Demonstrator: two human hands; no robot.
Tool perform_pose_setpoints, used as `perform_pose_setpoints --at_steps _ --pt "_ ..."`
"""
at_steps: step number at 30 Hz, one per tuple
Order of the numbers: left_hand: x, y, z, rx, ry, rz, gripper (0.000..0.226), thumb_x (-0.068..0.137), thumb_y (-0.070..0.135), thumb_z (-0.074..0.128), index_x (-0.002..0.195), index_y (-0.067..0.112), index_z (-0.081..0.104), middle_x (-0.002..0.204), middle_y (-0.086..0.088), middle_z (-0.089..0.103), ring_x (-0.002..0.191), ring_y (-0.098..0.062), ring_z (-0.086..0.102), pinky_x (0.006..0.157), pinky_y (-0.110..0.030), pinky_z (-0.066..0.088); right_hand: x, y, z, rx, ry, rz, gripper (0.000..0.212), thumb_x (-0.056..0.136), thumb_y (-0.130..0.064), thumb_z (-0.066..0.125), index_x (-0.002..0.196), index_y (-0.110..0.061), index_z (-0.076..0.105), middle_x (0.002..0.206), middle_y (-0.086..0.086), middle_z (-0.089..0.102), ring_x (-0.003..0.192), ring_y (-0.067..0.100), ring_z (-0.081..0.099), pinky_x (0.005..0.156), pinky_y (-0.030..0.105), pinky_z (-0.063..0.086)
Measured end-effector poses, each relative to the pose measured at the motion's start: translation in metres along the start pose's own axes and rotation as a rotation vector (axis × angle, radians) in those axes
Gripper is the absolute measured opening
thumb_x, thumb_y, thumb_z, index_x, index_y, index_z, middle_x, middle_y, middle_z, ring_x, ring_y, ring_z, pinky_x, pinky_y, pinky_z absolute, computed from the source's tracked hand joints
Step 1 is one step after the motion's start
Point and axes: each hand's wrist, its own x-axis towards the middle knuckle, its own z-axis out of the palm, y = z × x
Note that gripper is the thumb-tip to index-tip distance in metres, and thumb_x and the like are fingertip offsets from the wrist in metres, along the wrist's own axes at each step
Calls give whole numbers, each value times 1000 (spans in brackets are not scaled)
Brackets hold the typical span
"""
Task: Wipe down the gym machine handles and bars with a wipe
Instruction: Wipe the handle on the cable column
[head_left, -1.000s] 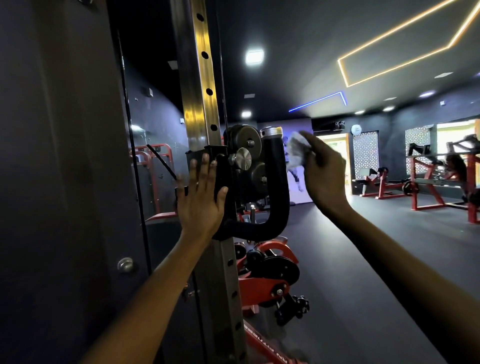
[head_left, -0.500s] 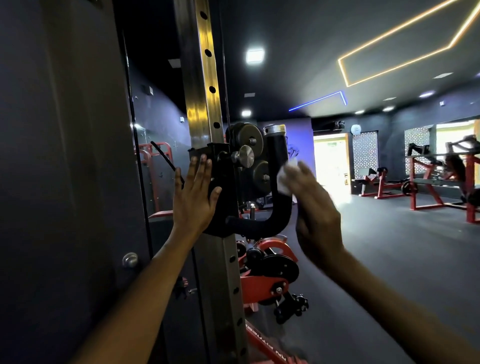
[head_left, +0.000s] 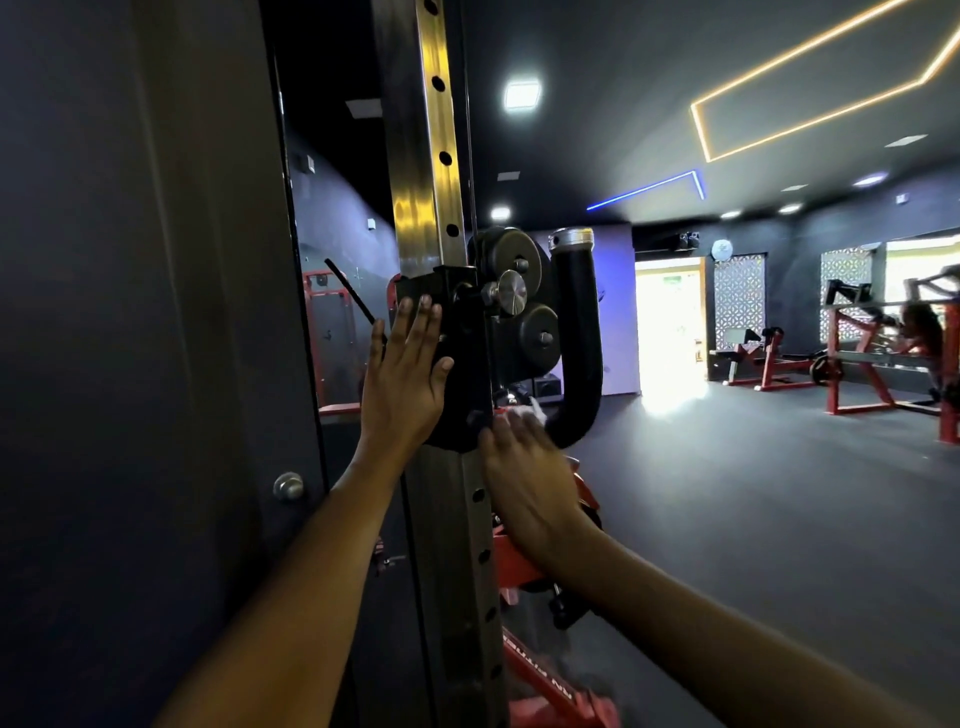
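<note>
Your right hand (head_left: 524, 467) pinches the white wipe (head_left: 531, 413) against the bottom bend of the black U-shaped handle (head_left: 579, 338) — you're mid-wipe on its lower curve. Your left hand (head_left: 402, 384), fingers flat, braces the carriage (head_left: 462, 364) on the perforated upright (head_left: 423, 171). Next — probably the inner stretch toward the carriage, pressing firmly round the curve.

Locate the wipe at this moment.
In the head view, the wipe sits just right of centre, under the right hand's fingers at the bottom curve of the black handle.
</note>
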Motion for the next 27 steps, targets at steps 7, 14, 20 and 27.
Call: perform_pose_setpoints --at_steps 7,14,20,27 --pt "-2 -2 -4 -6 -79 7 57 102 35 24 153 8 20 160 -9 19 148 -16 3 119 -31 -13 20 2 -19 -269 -143 -98 38 95 -12 45 130 2 44 133 24 45 125 36 41 109 46 30" --pt "-4 -1 -1 -11 -70 -3 56 102 34 24 152 9 21 160 -9 20 148 -18 7 120 -33 -10 1 14 -51 -231 -182 -86 22 97 -10 43 113 -4 56 113 13 62 105 26 59 104 42 35" --pt "-2 -1 -6 2 -110 8 57 102 35 23 152 7 22 160 -11 19 147 -17 4 120 -32 -12 43 2 -2 -76 -34 -13 30 95 -4 38 122 3 49 119 19 56 106 31 58 82 37 49" --pt "-3 3 -6 -16 -119 -35 58 102 37 19 154 10 19 161 -7 16 149 -22 6 119 -30 -15 -40 79 38 54 371 -557 30 83 -21 64 109 -9 69 119 9 65 116 22 58 102 36 44"
